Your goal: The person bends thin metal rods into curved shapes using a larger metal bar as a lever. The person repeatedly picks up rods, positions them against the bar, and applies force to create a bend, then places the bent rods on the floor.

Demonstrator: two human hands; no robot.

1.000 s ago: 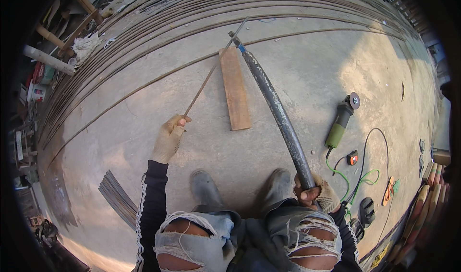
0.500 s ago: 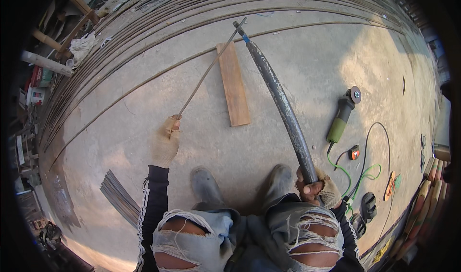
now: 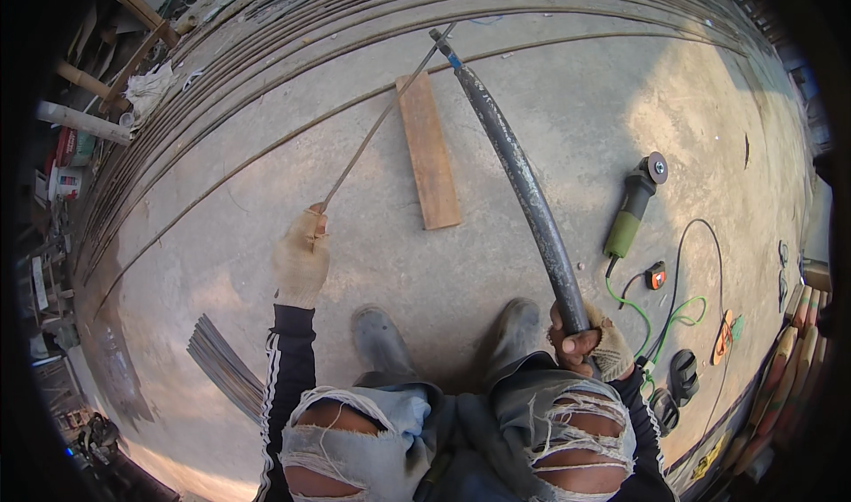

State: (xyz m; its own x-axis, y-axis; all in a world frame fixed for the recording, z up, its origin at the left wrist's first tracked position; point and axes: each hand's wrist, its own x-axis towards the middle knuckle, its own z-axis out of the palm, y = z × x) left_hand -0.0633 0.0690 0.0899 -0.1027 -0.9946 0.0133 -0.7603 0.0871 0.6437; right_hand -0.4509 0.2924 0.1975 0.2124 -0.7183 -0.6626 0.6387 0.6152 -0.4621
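Note:
My left hand (image 3: 303,252), in a beige fingerless work glove, is closed round the near end of a thin steel rod (image 3: 372,132). The rod slants up and away to the right. In my right hand (image 3: 592,347), also gloved, is the near end of a dark, worn rebar bender (image 3: 526,176), a long, slightly curved pipe handle with a blue-marked narrow head. The rod's far end meets the bender's head; whether it sits in a notch is too small to tell. Beneath the rod's far part lies a flat wooden board (image 3: 430,161).
Long steel bars (image 3: 266,152) curve across the far floor. An angle grinder (image 3: 635,208) with a green cord, a small orange-and-black tape measure (image 3: 655,275) and sandals (image 3: 683,376) lie to the right. A bundle of cut rods (image 3: 222,360) rests by my left forearm. Wooden handles (image 3: 789,369) line the right edge.
My left hand has shifted slightly left and away, still on the rod. The rod's far end and the bender's head have moved a little farther off. My right hand's grip is unchanged.

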